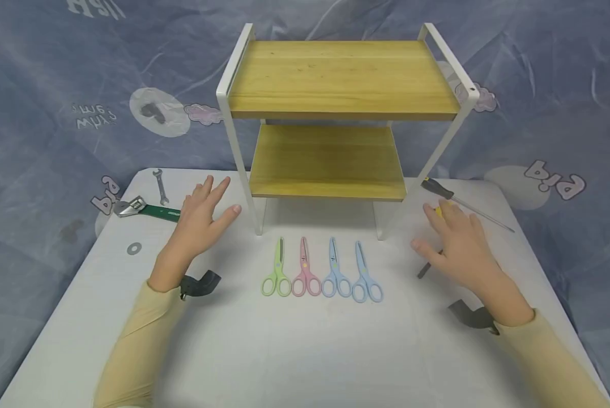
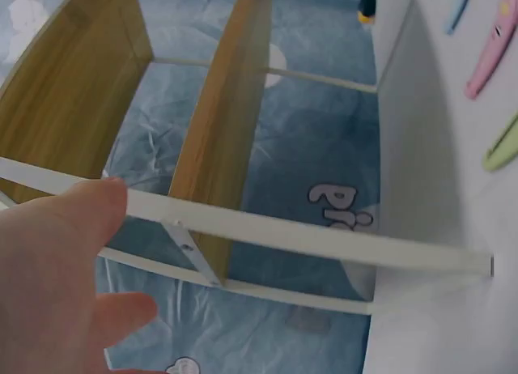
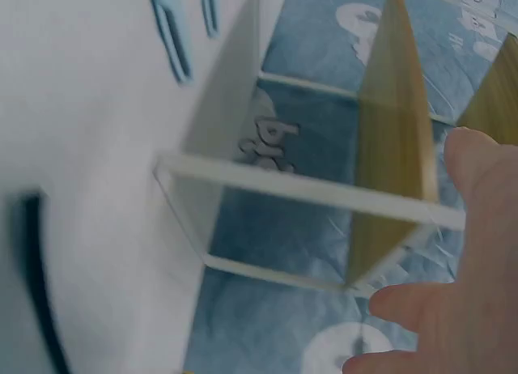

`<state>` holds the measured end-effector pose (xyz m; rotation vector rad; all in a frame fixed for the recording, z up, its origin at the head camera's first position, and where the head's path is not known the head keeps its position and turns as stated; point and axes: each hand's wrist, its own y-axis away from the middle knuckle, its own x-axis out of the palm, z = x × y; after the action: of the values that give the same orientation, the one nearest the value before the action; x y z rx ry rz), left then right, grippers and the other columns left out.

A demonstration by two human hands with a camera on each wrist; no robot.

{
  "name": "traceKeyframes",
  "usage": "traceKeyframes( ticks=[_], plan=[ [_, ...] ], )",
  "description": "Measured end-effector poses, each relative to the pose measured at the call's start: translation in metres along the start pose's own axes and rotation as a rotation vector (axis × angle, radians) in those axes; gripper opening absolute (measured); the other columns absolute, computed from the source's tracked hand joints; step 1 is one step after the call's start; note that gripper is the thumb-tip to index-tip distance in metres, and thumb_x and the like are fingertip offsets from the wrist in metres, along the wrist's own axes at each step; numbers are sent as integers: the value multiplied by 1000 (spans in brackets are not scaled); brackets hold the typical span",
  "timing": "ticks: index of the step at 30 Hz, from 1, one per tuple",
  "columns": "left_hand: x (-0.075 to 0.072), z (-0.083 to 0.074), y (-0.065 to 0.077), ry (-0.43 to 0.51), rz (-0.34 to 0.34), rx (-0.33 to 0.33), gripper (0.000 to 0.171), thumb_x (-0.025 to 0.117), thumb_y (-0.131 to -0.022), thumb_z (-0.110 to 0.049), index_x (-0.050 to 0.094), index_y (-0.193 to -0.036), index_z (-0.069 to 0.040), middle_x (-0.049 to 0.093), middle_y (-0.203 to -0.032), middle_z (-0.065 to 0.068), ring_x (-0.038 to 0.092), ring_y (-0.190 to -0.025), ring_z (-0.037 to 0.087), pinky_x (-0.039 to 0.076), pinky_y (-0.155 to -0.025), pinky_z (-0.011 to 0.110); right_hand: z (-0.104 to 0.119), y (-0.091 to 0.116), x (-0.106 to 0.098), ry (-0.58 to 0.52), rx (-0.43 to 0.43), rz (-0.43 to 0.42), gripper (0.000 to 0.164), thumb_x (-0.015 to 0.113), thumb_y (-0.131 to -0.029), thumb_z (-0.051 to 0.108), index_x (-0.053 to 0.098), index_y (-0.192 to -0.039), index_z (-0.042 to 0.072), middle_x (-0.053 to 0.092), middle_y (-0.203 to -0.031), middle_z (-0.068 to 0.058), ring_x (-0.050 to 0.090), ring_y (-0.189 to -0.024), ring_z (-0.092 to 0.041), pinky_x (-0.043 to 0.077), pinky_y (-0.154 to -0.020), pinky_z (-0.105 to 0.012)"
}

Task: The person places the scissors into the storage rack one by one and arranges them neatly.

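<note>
Both hands hover open over the white table [image 1: 284, 351], palms down, fingers spread. My left hand [image 1: 203, 215] is beside the front left leg of the two-tier wooden shelf [image 1: 330, 158], holding nothing. My right hand [image 1: 455, 241] is near the shelf's front right leg, above a dark-handled tool [image 1: 424, 271] and a yellow item [image 1: 439, 211] that it partly hides. Between the hands lie a green pair of scissors [image 1: 278, 269], a pink pair [image 1: 305, 269] and two blue pairs [image 1: 334, 269]. The left wrist view shows the left hand [image 2: 57, 269] near the shelf frame [image 2: 283, 236]. The right wrist view shows the right hand [image 3: 469, 293].
A green-handled adjustable wrench [image 1: 146, 209], a small spanner [image 1: 159, 186] and a washer [image 1: 134, 248] lie at the left. A black-handled screwdriver [image 1: 439, 188] lies at the back right. Blue printed cloth [image 1: 55, 113] surrounds the table.
</note>
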<state>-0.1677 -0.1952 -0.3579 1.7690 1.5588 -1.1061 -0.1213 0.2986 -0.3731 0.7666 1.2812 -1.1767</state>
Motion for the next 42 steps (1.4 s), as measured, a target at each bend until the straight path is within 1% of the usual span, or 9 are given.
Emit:
traceKeyframes(
  ticks=[7,10,16,19,24,27,31,38,42],
  plan=[
    [17,-6,-13,261,-150,73,59,54,-104,-31,38,-157,-10,37,-163,20,35,-151,42,27,-123,65,13,11,36,-96,-31,11,71,64,-97,47,48,-149,1,38,-155,-35,37,-142,-55,25,-113,-77],
    [24,-8,-20,379,-193,60,53,55,-105,-26,44,-154,-7,47,-157,18,48,-143,41,36,-120,59,22,17,55,-158,-44,35,65,65,-97,40,50,-147,2,42,-154,-32,40,-142,-51,28,-114,-73],
    [35,-10,-31,657,-163,23,43,51,-107,-19,52,-146,-1,52,-152,19,46,-146,34,37,-122,54,37,28,83,-285,-54,71,59,69,-94,37,55,-144,7,50,-151,-26,48,-138,-49,37,-112,-68],
    [41,-11,-32,762,-129,21,38,49,-108,-17,58,-139,3,57,-147,20,57,-134,24,42,-118,52,43,33,89,-325,-49,88,58,75,-89,39,61,-139,11,57,-146,-20,51,-136,-45,40,-111,-66],
    [48,-13,-30,869,-130,10,38,49,-108,-21,64,-128,8,75,-111,7,71,-94,4,58,-98,28,49,39,98,-360,-127,61,49,88,-75,33,74,-120,19,69,-125,-6,60,-119,-29,51,-102,-54],
    [52,-13,-31,904,-138,5,40,51,-108,-23,64,-127,9,75,-93,-12,73,-89,2,59,-91,21,49,41,103,-319,-209,23,43,91,-70,31,77,-110,23,69,-117,-1,61,-110,-23,55,-93,-47],
    [54,-13,-29,933,-137,-1,41,52,-108,-24,64,-127,10,73,-91,-17,73,-88,2,59,-91,21,49,42,105,-283,-284,-30,35,90,-71,23,79,-105,23,69,-110,-1,63,-103,-21,57,-88,-43],
    [56,-12,-27,951,-153,-3,40,52,-108,-21,63,-127,12,74,-85,-16,73,-86,1,59,-89,20,54,43,104,-304,-175,35,23,88,-76,20,70,-89,24,67,-103,7,67,-99,-17,60,-90,-40],
    [57,-12,-30,952,-170,18,39,51,-108,-20,64,-125,13,74,-84,-16,73,-84,1,59,-88,19,57,43,101,-266,-127,79,28,89,-75,24,61,-77,28,63,-100,10,65,-95,-12,60,-89,-36]
  ],
)
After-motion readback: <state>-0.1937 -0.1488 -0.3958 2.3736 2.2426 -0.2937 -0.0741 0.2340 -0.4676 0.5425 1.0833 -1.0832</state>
